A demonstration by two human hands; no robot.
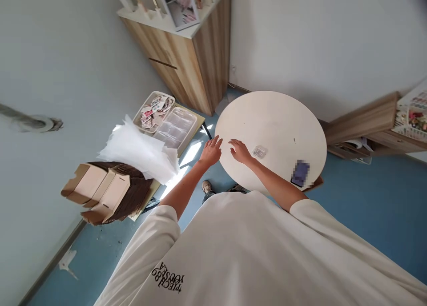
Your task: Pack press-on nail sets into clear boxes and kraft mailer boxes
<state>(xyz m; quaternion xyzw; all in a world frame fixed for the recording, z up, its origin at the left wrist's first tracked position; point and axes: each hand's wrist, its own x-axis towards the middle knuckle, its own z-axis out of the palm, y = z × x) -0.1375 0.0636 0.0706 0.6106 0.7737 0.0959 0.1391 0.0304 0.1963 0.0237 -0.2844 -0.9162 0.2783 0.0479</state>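
Note:
My left hand (211,150) is held out at the left edge of the round table (267,114), palm down, its fingers apart and nothing in them. Over the table's left part is my right hand (239,151), also empty with fingers loosely spread. Just right of that hand lies a small clear plastic packet (259,152) with little items inside, too small to make out. A dark phone (300,172), partly pixelated, rests near the table's right front edge.
On a side table at left sit a tray of printed cards (156,110), a tray of clear bags (175,128), white sheets (138,150) and stacked folded cardboard boxes (106,190). A wooden cabinet (187,70) stands behind; a low wooden shelf (367,119) is at right.

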